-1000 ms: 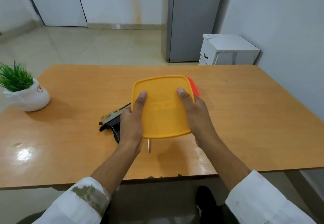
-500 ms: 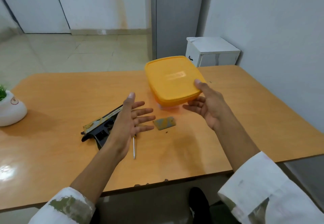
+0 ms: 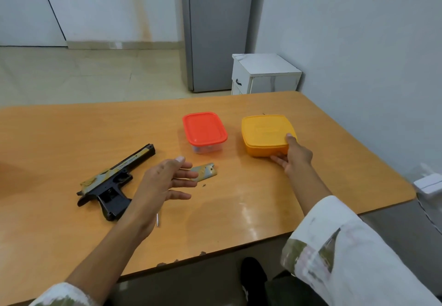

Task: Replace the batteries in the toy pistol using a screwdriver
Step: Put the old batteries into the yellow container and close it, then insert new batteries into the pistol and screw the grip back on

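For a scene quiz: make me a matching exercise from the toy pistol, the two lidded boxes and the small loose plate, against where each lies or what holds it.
1 toy pistol; 2 red-lidded box; 3 yellow box; 4 small plate.
a gripped by the right hand; b partly hidden by fingers of the left hand; c on its side, left of both hands; d standing untouched, clear base.
Pairs: 1-c, 2-d, 3-a, 4-b.

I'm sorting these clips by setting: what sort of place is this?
Likely a plain room in a home, perhaps a dining or kitchen corner: a wooden table, a tall grey fridge-like appliance by the wall, a small white cabinet beside it, and a tiled floor.
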